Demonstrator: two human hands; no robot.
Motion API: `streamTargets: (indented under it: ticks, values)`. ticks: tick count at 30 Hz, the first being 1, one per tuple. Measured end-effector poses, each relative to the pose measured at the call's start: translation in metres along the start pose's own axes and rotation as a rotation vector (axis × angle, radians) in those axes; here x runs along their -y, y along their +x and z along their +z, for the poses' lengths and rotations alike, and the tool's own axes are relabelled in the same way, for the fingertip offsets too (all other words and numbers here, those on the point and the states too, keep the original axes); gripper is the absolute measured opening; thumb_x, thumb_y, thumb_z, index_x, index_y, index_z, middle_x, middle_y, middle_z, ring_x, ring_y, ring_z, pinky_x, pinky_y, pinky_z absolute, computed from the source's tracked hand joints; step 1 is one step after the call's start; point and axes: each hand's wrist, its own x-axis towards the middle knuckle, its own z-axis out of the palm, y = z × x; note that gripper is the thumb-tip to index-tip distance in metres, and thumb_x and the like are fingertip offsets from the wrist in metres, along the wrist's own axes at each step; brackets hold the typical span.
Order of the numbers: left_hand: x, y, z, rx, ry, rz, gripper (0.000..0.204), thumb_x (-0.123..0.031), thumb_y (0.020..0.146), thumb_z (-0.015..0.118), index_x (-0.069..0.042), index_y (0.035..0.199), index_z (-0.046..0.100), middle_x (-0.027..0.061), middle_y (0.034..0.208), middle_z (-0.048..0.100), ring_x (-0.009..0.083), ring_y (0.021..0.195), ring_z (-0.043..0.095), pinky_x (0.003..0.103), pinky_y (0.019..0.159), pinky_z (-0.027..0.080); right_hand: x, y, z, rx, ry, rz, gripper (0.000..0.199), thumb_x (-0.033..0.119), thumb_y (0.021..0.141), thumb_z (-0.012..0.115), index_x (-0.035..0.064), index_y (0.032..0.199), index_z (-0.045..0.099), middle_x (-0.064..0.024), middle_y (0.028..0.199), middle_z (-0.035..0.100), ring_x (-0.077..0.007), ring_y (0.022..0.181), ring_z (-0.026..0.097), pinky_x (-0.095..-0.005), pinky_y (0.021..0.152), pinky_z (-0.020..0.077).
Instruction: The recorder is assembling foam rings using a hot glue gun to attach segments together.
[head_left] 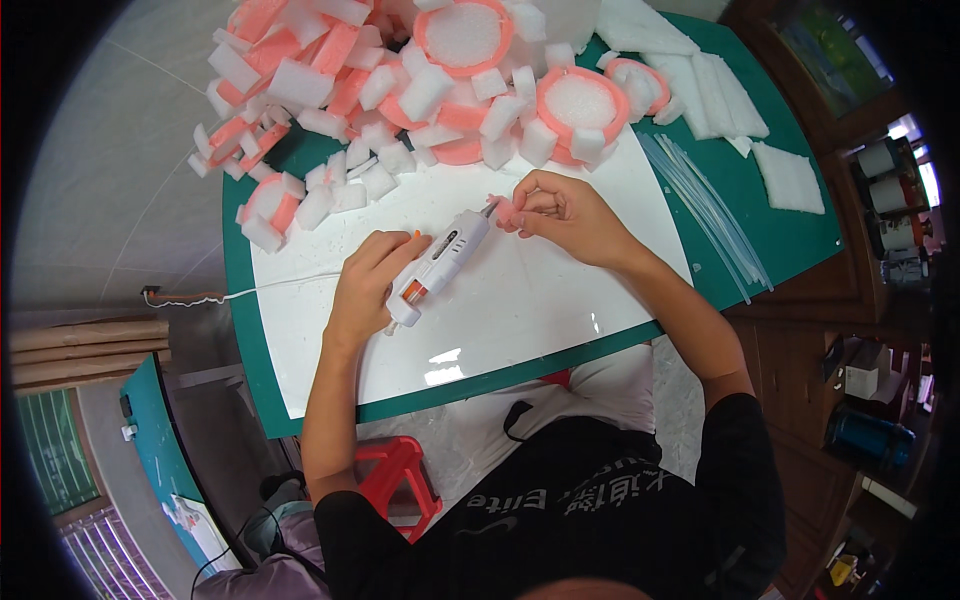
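**Glue gun (447, 258) and small pink piece (504, 212) side by side near centre**

From my remote seat I see the left hand (366, 285) at nine o'clock, its grip wrapped round the glue gun, whose slot shows something orange inside. The right hand (572, 218), toward one o'clock, pinches the small pink piece at the nozzle; I can't tell if they touch. Between twelve and one o'clock on the tabletop (730, 185), pink rings (619, 103) enclose white foam (582, 102).

I had a green table (740, 190) before me, a glossy white sheet (560, 300) across it! Pink and white foam pieces (425, 93) crowded the far side, clear sticks (698, 202) fanned out at the right, white foam pads (788, 180) nearby, a white cord (290, 281) trailing left.
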Motion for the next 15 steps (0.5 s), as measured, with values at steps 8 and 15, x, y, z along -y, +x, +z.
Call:
streamTargets:
  ticks: [8, 15]
  values:
    - [0.0008, 0.0003, -0.0003, -0.004, -0.01, 0.003, 0.045, -0.01, 0.068, 0.072, 0.0, 0.111, 0.067, 0.0156, 0.101, 0.064, 0.0306, 0.087, 0.062, 0.035, 0.074, 0.051, 0.0005, -0.0005, -0.0005, 0.01, 0.015, -0.024, 0.01, 0.007, 0.095, 0.062, 0.0017, 0.099, 0.055, -0.0094, 0.098, 0.072, -0.0127, 0.09, 0.065, -0.0279, 0.082, 0.0517]
    - [0.0009, 0.0002, 0.0004, -0.006, -0.017, 0.005, 0.046, -0.009, 0.067, 0.072, 0.0, 0.112, 0.067, 0.0156, 0.101, 0.064, 0.0309, 0.087, 0.062, 0.036, 0.074, 0.051, -0.0011, 0.0001, -0.0015, 0.014, 0.024, -0.03, 0.01, 0.007, 0.095, 0.062, 0.0013, 0.1, 0.055, -0.0102, 0.099, 0.072, -0.0139, 0.093, 0.066, -0.0284, 0.083, 0.0518]
